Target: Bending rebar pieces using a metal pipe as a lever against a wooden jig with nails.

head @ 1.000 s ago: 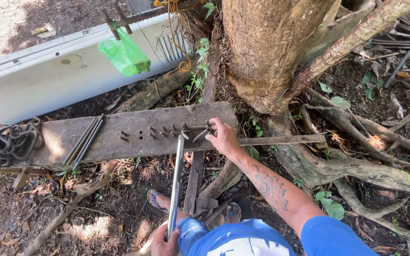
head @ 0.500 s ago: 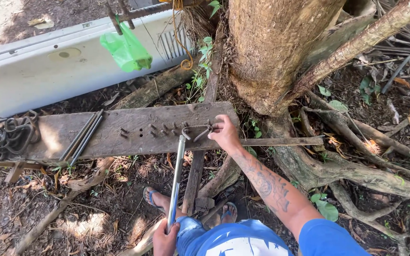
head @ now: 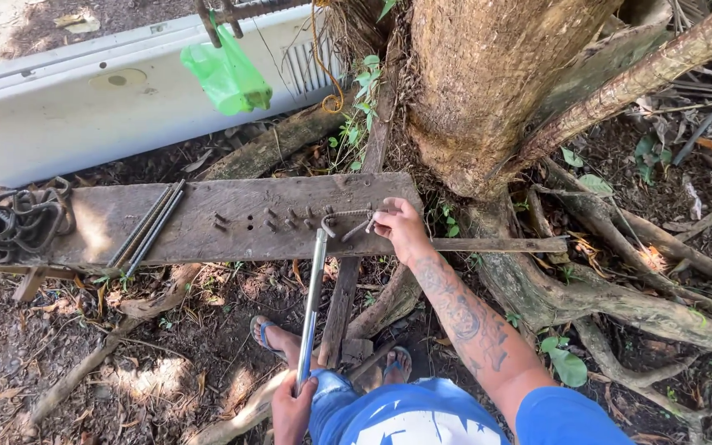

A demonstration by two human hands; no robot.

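Gripping long grey pipe (head: 313,297), left hand (head: 290,408) closed; right hand (head: 401,231) pinching bent ribbed rebar (head: 348,216).

A plank (head: 208,218) lies across the ground before a tree trunk (head: 488,82). Bent rods (head: 10,222) rest on its left end, straight rods (head: 146,227) beside them, pegs (head: 286,218) toward its right.

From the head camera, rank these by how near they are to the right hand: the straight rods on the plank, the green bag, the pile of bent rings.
1. Straight rods: on the plank, left of the right hand, which holds a bent wire at the pegs.
2. Green bag: hanging above the plank, up and left.
3. Pile of bent rings: at the plank's far left end.
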